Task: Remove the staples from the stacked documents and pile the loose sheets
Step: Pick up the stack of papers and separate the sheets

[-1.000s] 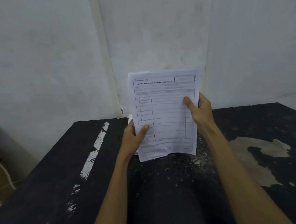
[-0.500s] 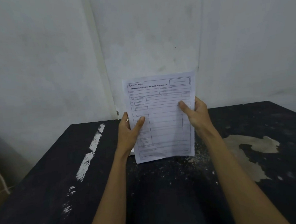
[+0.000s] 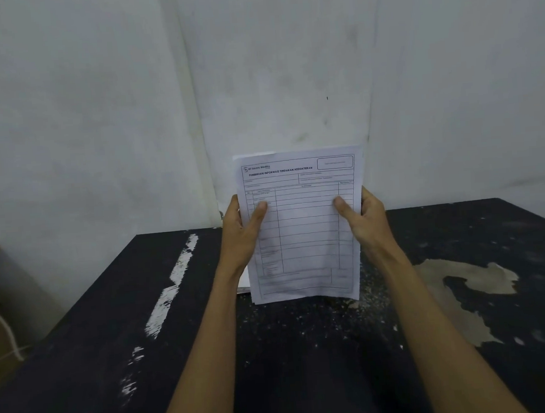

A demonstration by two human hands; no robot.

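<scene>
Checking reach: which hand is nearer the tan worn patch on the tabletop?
Right. The right hand grips the right edge of the document, toward the tan patch; the left hand grips its left edge, farther off.

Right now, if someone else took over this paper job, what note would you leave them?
Left hand: grips the papers by the left edge, thumb in front.
Right hand: grips the right edge the same way.
The papers are held upright at the black table; more white paper lies behind them.
Done: no staple shows, so cannot tell.
Left: probably check for a staple, then pile the sheets.
</scene>
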